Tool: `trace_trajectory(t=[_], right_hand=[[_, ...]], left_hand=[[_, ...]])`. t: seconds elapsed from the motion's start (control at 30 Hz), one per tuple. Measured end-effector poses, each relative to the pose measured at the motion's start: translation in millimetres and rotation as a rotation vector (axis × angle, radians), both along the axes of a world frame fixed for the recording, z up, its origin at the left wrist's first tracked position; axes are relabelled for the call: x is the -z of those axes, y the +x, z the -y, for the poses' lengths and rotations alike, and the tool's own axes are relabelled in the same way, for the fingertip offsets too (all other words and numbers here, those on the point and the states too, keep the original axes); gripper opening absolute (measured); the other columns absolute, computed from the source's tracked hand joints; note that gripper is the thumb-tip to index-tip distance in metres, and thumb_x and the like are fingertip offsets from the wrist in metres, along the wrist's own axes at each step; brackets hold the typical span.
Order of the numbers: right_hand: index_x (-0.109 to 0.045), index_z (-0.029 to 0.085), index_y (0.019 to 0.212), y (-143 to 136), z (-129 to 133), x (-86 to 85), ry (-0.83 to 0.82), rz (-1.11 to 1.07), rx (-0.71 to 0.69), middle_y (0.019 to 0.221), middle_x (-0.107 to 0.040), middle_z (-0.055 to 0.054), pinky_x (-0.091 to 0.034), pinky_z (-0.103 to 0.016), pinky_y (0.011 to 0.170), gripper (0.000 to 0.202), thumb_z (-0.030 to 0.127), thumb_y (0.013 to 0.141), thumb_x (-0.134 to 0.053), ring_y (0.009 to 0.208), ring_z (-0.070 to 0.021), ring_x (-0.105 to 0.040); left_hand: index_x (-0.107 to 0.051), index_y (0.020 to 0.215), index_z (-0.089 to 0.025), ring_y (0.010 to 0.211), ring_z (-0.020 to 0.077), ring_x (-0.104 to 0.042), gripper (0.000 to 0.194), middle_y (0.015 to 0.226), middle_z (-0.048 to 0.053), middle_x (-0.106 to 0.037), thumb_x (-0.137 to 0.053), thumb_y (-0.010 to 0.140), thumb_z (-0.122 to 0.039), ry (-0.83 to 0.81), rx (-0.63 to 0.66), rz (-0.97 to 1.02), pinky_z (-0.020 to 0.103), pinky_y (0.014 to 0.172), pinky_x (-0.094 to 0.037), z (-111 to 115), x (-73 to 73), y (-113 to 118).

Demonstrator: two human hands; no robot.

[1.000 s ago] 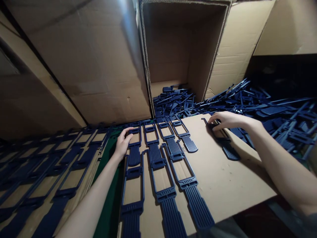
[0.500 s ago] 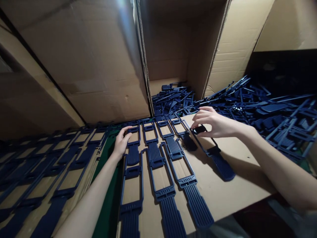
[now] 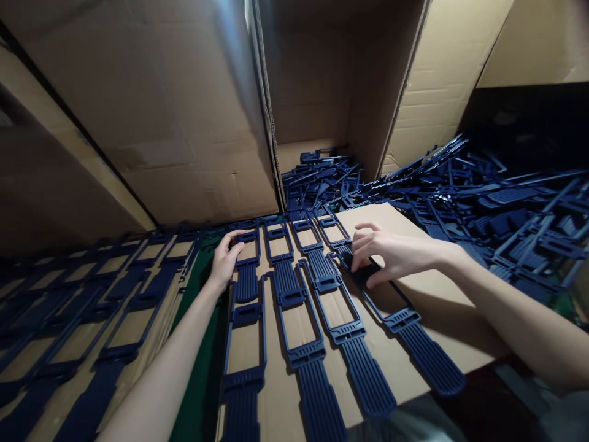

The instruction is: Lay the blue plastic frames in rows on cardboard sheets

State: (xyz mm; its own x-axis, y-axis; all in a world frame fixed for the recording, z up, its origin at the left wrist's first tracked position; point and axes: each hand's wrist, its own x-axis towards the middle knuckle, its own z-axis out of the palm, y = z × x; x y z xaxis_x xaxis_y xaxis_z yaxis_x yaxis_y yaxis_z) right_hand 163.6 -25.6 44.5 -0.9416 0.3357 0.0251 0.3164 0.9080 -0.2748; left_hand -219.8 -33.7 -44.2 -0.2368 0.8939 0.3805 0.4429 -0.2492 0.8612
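My right hand grips the far end of a dark blue plastic frame with a ribbed flat tail, low over the cardboard sheet; its fingertips are partly hidden behind the frame's edge. My left hand rests at the sheet's left edge, thumb and fingers around the side of another blue frame in the far row. Several matching frames lie in two rows between the hands, such as one blue frame just left of the held one.
A loose heap of blue plastic pieces lies at the right. More spill from an open cardboard box at the back. Left of a green strip, another cardboard sheet carries more rows of frames. Tall cardboard walls stand behind.
My right hand has come nearer and lower with its frame, which now lies alongside the near row. My left hand has barely moved.
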Motion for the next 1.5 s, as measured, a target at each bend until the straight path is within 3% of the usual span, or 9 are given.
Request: trace_trajectory(t=[0.23, 0.9, 1.07, 1.27, 1.4, 1.5], right_hand=[[-0.069, 0.021, 0.090, 1, 2, -0.2, -0.014, 0.015, 0.028, 0.080, -0.064, -0.001, -0.018, -0.044, 0.100, 0.034, 0.053, 0.080, -0.061, 0.081, -0.0183, -0.055], [-0.061, 0.019, 0.079, -1, 2, 10.4, -0.032, 0.002, 0.086, 0.077, -0.061, -0.001, -0.035, -0.033, 0.082, 0.030, 0.048, 0.075, -0.069, 0.079, -0.0181, -0.053], [-0.062, 0.018, 0.082, -3, 2, 11.8, -0.042, -0.001, 0.109, 0.080, -0.061, -0.003, -0.038, -0.030, 0.073, 0.027, 0.043, 0.075, -0.070, 0.081, -0.0185, -0.053], [-0.066, 0.018, 0.090, -1, -1, 9.3, -0.061, -0.051, 0.085, 0.082, -0.062, -0.004, -0.041, -0.031, 0.074, 0.032, 0.049, 0.079, -0.065, 0.082, -0.0186, -0.055], [-0.067, 0.019, 0.088, 8, -13, -1.4, -0.009, -0.161, 0.145, 0.088, -0.065, -0.006, -0.044, -0.030, 0.077, 0.027, 0.044, 0.086, -0.058, 0.083, -0.0176, -0.058], [-0.067, 0.019, 0.088, 15, -42, -9.1, 0.086, -0.194, 0.210, 0.090, -0.066, -0.006, -0.046, -0.030, 0.075, 0.024, 0.039, 0.088, -0.053, 0.081, -0.0170, -0.060]], left_hand=[[-0.060, 0.106, -0.019, 0.115, 0.0271, -0.052, 0.037, 0.117, 0.007, -0.061, -0.054, 0.074, -0.036, -0.001, -0.007, 0.016, 0.039, 0.103, -0.037, 1, -1.7, 3], [-0.060, 0.107, -0.017, 0.116, 0.0270, -0.051, 0.038, 0.119, 0.008, -0.060, -0.054, 0.075, -0.035, 0.007, 0.002, 0.003, 0.040, 0.103, -0.035, 2, -2.4, 3], [-0.060, 0.107, -0.018, 0.116, 0.0269, -0.051, 0.036, 0.118, 0.007, -0.061, -0.054, 0.075, -0.035, 0.010, -0.003, 0.005, 0.040, 0.103, -0.035, 1, -1.0, 2], [-0.060, 0.107, -0.019, 0.118, 0.0270, -0.050, 0.037, 0.120, 0.007, -0.060, -0.054, 0.075, -0.035, 0.003, 0.002, 0.008, 0.040, 0.105, -0.033, 1, 0.2, 1], [-0.060, 0.107, -0.019, 0.117, 0.0265, -0.050, 0.036, 0.119, 0.006, -0.060, -0.053, 0.075, -0.035, 0.008, 0.001, -0.002, 0.039, 0.104, -0.034, 1, 0.6, 1], [-0.060, 0.106, -0.019, 0.114, 0.0264, -0.052, 0.036, 0.115, 0.007, -0.061, -0.053, 0.075, -0.035, -0.002, -0.005, 0.010, 0.039, 0.102, -0.037, 2, 0.0, 2]])
